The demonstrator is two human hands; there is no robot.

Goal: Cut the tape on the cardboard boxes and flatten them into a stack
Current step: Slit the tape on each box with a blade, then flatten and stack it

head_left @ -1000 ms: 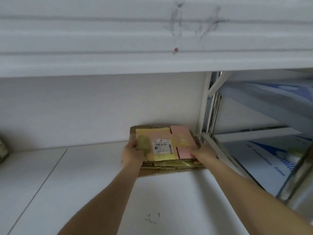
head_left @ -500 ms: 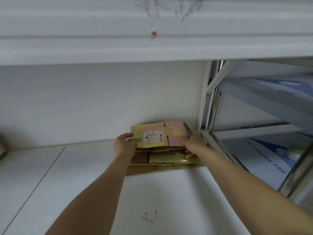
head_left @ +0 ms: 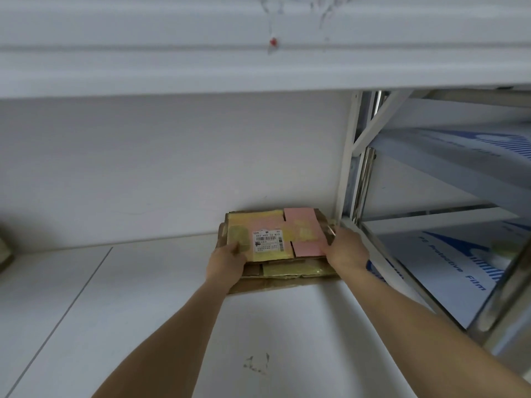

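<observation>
At the frame's centre, your left hand [head_left: 227, 264] and right hand [head_left: 346, 249] grip the opposite edges of the flattened yellow-and-pink cardboard box [head_left: 275, 235], squaring it on the brown cardboard stack [head_left: 287, 275] against the white wall [head_left: 172, 168].

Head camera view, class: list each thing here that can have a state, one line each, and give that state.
Top yellow-and-pink flattened cardboard box with barcode label: flat, lying on the stack, held at both sides.
Stack of flattened brown cardboard boxes: flat on the white floor, against the wall.
Left hand: grips the top box's left edge.
Right hand: holds the top box's right edge.
White metal shelf frame: upright, right of the stack.
</observation>
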